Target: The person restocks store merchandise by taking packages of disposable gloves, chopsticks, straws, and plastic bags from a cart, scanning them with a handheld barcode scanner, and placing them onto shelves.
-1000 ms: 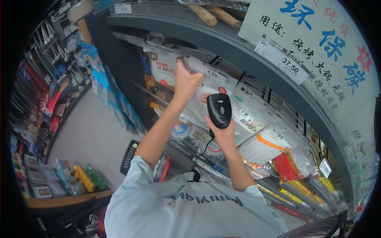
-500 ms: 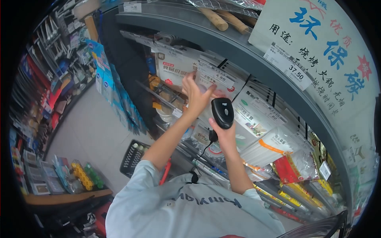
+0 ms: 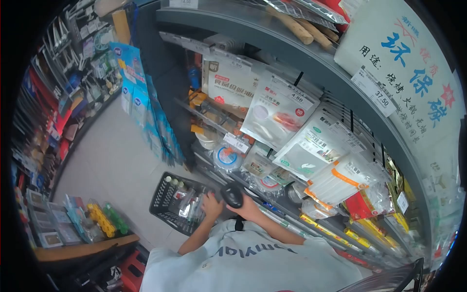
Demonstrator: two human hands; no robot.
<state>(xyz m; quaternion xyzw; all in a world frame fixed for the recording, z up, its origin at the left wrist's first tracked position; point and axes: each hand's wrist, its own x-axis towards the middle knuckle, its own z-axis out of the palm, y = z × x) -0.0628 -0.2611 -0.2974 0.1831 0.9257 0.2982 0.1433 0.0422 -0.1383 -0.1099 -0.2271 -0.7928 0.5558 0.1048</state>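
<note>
My right hand [image 3: 250, 210] is closed around a black handheld barcode scanner [image 3: 232, 194], held low in front of my body. Just left of it, my left hand [image 3: 212, 205] has loosely bent, parted fingers with nothing visible in them. It appears in front of the right side of a black plastic basket [image 3: 158, 197]; whether it touches the basket I cannot tell. Inside the basket lie clear-wrapped items [image 3: 187, 207] and several small pale-topped pieces. Beyond my hands hang a white disposable-glove packet [image 3: 279, 114] and a second glove packet [image 3: 311, 146] on shelf hooks.
A grey shelf edge [image 3: 243, 31] curves overhead, with wooden handles [image 3: 292, 27] jutting out. At right stands a large white lettered box [image 3: 413, 63]. Blue packets [image 3: 141, 102] hang by the aisle floor [image 3: 97, 155]. A low wooden-edged shelf [image 3: 87, 246] is at lower left.
Both hands have dropped from the hanging glove packets to waist level, the right still holding the scanner. The left hand has left the packet, and more of the basket shows.
</note>
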